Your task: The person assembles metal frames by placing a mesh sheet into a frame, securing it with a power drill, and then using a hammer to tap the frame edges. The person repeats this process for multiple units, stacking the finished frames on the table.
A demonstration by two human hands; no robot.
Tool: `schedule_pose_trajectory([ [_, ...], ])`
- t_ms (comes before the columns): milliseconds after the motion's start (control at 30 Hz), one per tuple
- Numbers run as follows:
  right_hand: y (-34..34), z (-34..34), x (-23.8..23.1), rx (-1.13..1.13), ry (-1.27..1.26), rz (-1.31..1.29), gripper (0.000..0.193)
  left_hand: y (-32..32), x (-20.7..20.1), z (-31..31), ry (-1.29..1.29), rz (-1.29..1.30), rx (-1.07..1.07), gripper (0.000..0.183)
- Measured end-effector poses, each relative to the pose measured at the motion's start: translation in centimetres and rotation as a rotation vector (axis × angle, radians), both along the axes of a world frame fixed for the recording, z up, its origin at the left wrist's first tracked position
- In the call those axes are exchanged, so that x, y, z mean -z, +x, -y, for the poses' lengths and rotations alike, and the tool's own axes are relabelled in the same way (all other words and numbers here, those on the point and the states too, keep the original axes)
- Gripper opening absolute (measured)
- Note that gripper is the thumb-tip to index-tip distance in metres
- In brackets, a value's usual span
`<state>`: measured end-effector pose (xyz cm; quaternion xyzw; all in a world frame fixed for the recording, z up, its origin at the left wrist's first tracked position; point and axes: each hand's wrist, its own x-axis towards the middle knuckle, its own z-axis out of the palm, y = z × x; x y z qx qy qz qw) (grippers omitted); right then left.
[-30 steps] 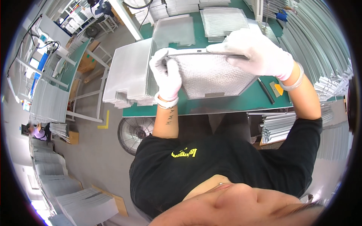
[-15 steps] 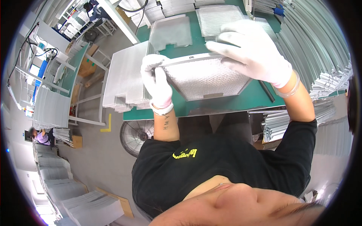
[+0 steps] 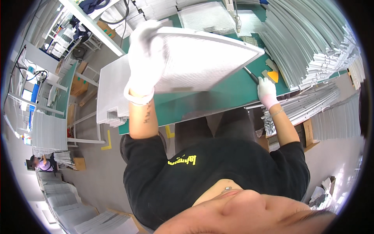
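Since the earlier frame, the right hand (image 3: pixel 266 90) has let go and dropped to the green bench's (image 3: pixel 230 95) near edge, fingers loosely curled, while the gloved left hand (image 3: pixel 145 58) alone grips the framed mesh filter panel (image 3: pixel 202 58), tilted above the bench. It looks light and stiff, its mesh easily dented, so the frame edge seems the best hold. No containers show; loose stacks of mesh sheets (image 3: pixel 113 93) lie left and metal frame strips (image 3: pixel 307 50) right.

The left hand (image 3: pixel 145 58), in a white glove, is raised high with the forearm upright and the elbow bent, fingers closed around what it grips. The right hand (image 3: pixel 266 89), also white-gloved, is lower and out to the side, arm stretched forward, its fingers curled down at the desk (image 3: pixel 230 95) edge.
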<state>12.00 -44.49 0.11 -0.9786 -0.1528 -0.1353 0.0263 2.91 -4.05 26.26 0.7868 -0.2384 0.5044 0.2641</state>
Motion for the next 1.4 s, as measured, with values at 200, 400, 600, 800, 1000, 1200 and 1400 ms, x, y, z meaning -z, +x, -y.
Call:
schedule_pose_trajectory([
  [200,1.5,2.3,-4.0,-0.022,0.842,-0.623,0.041,3.3,1.7,9.8,0.806,-0.037,0.257,0.039],
  [400,-7.1,4.2,-12.4,-0.200,1.169,-0.677,0.057,3.9,5.2,11.6,0.712,-0.225,0.211,0.049],
  [600,-9.5,7.1,-22.7,-0.426,0.916,-0.062,0.067,5.4,9.0,14.7,0.199,-0.164,-0.185,0.080],
  [800,-10.9,5.6,-26.7,-0.488,0.521,0.247,0.053,6.9,10.2,15.5,0.138,-0.107,-0.258,0.075],
  [1000,-11.2,3.3,-25.1,-0.367,0.288,-0.100,0.050,7.6,10.9,15.3,0.119,-0.110,-0.242,0.076],
  [1200,-11.0,2.1,-21.4,-0.378,0.378,-0.175,0.056,7.0,10.5,15.3,0.132,-0.137,-0.249,0.074],
  [1400,-5.5,3.1,-10.4,-0.157,0.327,-0.374,0.056,6.2,10.8,15.1,0.080,-0.003,-0.180,0.067],
])
